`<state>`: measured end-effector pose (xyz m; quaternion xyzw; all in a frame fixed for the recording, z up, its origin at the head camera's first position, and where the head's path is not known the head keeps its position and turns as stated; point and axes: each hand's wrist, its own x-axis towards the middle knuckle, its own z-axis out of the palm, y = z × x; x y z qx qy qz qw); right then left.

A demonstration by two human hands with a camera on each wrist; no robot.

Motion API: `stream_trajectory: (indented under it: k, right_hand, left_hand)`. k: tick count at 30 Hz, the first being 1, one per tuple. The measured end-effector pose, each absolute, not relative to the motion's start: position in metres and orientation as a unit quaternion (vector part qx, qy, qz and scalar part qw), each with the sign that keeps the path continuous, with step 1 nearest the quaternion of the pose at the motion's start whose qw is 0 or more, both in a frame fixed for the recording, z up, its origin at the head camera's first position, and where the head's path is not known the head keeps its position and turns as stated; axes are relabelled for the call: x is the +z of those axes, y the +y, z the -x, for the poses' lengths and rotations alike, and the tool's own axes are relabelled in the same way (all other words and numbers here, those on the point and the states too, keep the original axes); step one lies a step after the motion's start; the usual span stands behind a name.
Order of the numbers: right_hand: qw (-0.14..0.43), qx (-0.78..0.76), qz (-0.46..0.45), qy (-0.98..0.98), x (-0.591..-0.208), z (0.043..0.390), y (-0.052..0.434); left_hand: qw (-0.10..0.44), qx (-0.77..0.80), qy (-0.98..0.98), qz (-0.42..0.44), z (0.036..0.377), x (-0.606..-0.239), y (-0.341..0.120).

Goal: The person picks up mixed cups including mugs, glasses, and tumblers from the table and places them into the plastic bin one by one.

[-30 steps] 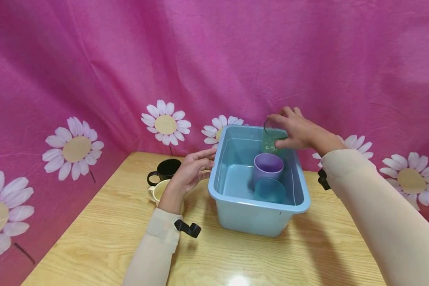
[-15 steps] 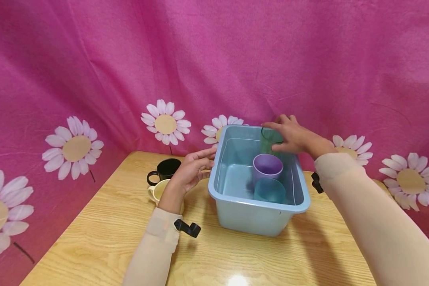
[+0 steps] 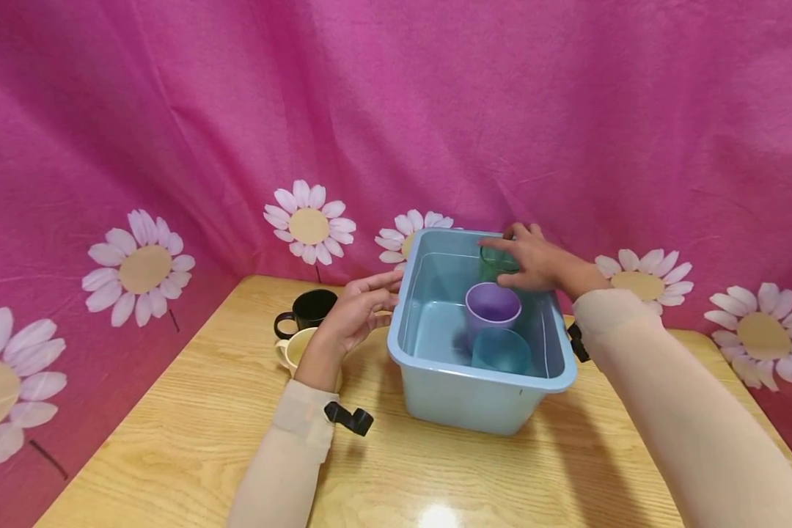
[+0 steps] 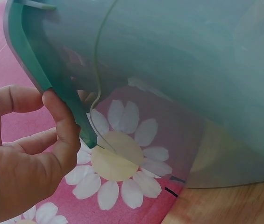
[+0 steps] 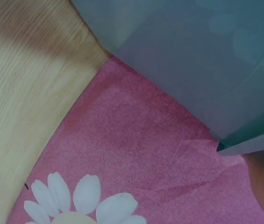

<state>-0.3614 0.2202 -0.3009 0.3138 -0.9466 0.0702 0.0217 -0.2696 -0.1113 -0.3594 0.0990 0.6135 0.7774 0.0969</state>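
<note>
The green glass [image 3: 494, 262] is held by its upper part between the spread thumb and fingers of the right hand [image 3: 534, 260], inside the far end of the blue tub [image 3: 458, 372], behind the purple cup [image 3: 493, 312]; whether its base is seated cannot be told; the left hand [image 3: 355, 312] is held with fingers loosely extended, fingertips placed against the tub's left rim; the teal cup [image 3: 501, 353] is positioned nearest the tub's front wall; the black mug [image 3: 314, 306] and cream mug [image 3: 295, 350] are located left of the tub, on the wooden table [image 3: 396, 477].

The glass [image 3: 491, 264] is green, the tub [image 3: 462, 400] pale blue, the cloth [image 3: 396, 110] daisy-patterned pink.
</note>
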Motion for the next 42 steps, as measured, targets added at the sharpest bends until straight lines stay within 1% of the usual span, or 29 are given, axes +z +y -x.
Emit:
stream_trajectory:
  k: [9, 22, 35, 42]
  right_hand:
    - [0.0, 0.057, -0.302, -0.952, -0.298, 0.36, 0.216]
    - [-0.03, 0.048, -0.296, -0.954, -0.299, 0.36, 0.214]
    - [-0.023, 0.035, -0.303, -0.952, -0.307, 0.363, 0.219]
    - [-0.034, 0.026, -0.307, -0.951, -0.309, 0.364, 0.219]
  left_hand:
    - [0.091, 0.781, 0.609, -0.103, 0.27, -0.356, -0.112]
    - [0.097, 0.781, 0.61, -0.091, 0.271, -0.357, -0.111]
    - [0.095, 0.782, 0.609, -0.094, 0.269, -0.358, -0.109]
    - [0.098, 0.781, 0.609, -0.097, 0.269, -0.359, -0.109]
